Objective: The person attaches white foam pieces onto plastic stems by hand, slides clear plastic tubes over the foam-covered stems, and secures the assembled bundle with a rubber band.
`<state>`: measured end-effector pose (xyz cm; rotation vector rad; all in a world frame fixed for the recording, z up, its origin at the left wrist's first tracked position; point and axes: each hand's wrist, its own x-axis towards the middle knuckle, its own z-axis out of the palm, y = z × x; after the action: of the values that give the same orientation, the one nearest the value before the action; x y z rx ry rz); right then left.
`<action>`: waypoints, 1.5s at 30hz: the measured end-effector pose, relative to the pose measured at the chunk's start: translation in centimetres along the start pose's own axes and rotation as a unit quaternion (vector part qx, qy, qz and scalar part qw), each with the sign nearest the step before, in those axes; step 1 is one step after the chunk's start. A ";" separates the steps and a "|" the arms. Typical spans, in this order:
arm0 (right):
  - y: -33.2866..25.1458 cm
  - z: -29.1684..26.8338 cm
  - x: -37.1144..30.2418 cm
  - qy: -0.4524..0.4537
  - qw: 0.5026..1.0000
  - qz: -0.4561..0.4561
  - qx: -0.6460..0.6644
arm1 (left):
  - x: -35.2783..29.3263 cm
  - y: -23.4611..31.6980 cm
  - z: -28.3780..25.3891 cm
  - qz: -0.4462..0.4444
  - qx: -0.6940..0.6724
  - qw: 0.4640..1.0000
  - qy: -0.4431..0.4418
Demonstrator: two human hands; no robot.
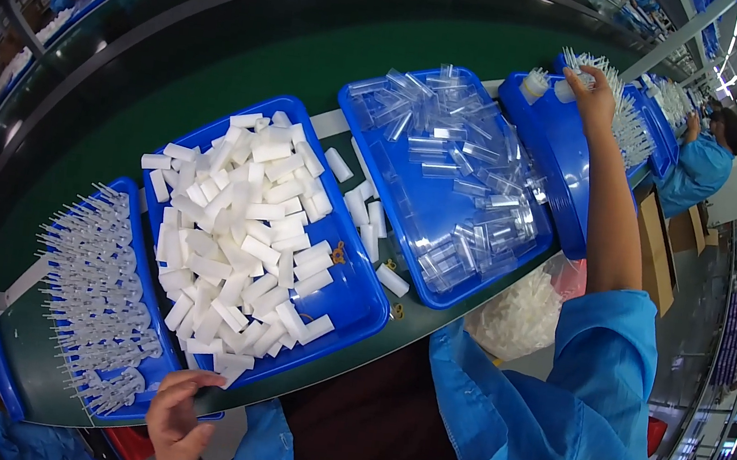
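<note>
At the front edge of the table my left hand [178, 420] has its thumb and forefinger apart. The forefinger tip lies at a white foam-like block [232, 367] on the near rim of a blue tray [351, 294]. White blocks [236, 223] of the same sort are heaped in that tray. My right arm stretches to the far right, over a blue bin [542, 127]. There my right hand [593, 94] has its fingers curled together beside thin white stick-like parts [625, 124]; what they pinch is too small to name.
A blue tray of clear plastic tubes [478, 165] stands mid-table. Left is a tray of upright white stick parts [98, 298]. Loose white blocks [367, 207] lie between trays. A plastic bag [519, 313] hangs below the edge. A co-worker [702, 170] sits at right; another is far left.
</note>
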<state>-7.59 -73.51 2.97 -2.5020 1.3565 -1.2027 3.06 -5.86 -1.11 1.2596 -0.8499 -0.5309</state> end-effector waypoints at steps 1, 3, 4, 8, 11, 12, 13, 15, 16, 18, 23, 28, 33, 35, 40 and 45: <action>0.0 0.7 0.4 -0.005 1.000 -0.003 0.005 | -0.9 0.3 -0.6 -0.027 0.030 0.999 0.034; 0.2 2.1 1.0 -0.088 0.995 0.046 -0.032 | -2.0 0.7 -1.6 -0.057 0.063 0.994 0.072; -0.2 3.0 1.1 -0.102 0.993 0.034 -0.048 | -3.0 1.0 -1.9 -0.078 0.075 0.988 0.108; 1.0 6.7 1.8 -0.104 0.994 -0.005 -0.033 | -4.4 2.3 -2.9 -0.128 0.189 0.959 0.165; 4.7 7.8 4.6 -0.140 0.990 -0.017 -0.018 | -4.1 3.0 -3.4 -0.157 0.332 0.917 0.159; 8.1 7.4 6.2 -0.128 0.986 -0.091 -0.049 | -3.3 2.9 -3.8 -0.141 0.373 0.906 0.142; 10.7 6.7 7.7 -0.122 0.963 -0.221 -0.093 | -2.7 2.9 -3.9 -0.127 0.415 0.892 0.125; 7.7 8.6 7.0 -0.157 0.986 -0.044 -0.041 | -2.8 3.0 -3.2 -0.137 0.454 0.869 0.142; 9.0 8.5 7.4 -0.166 0.985 -0.033 -0.040 | -2.6 2.8 -3.2 -0.142 0.459 0.864 0.152; 7.2 9.9 6.3 -0.155 0.985 -0.052 -0.052 | -2.4 2.6 -2.9 -0.122 0.521 0.834 0.135; 9.4 9.3 8.6 -0.216 0.973 -0.017 -0.073 | -2.0 1.5 -3.3 -0.093 0.608 0.776 0.139; 0.5 6.1 4.3 0.073 0.978 -0.171 -0.095 | -0.3 0.2 -3.5 -0.080 0.685 0.714 0.122; -19.1 -2.9 -12.9 -0.233 0.917 -0.155 0.285 | 0.8 -1.5 -4.0 -0.063 0.727 0.668 0.144; -23.0 -5.0 -18.9 -0.320 0.836 -0.326 0.305 | 0.1 -1.3 -4.2 -0.085 0.731 0.659 0.157; -26.0 -5.0 -26.1 -0.408 0.760 -0.436 0.254 | -1.2 -0.6 -5.0 -0.033 0.453 0.834 0.312; -27.5 -1.2 -26.7 -0.407 0.681 -0.576 0.195 | -0.5 0.5 -3.0 0.045 -0.076 0.923 0.374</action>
<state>2.30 -36.78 -1.88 -2.7825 -0.7386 -0.1045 5.14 -3.57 -1.00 1.1426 -0.2103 -0.0146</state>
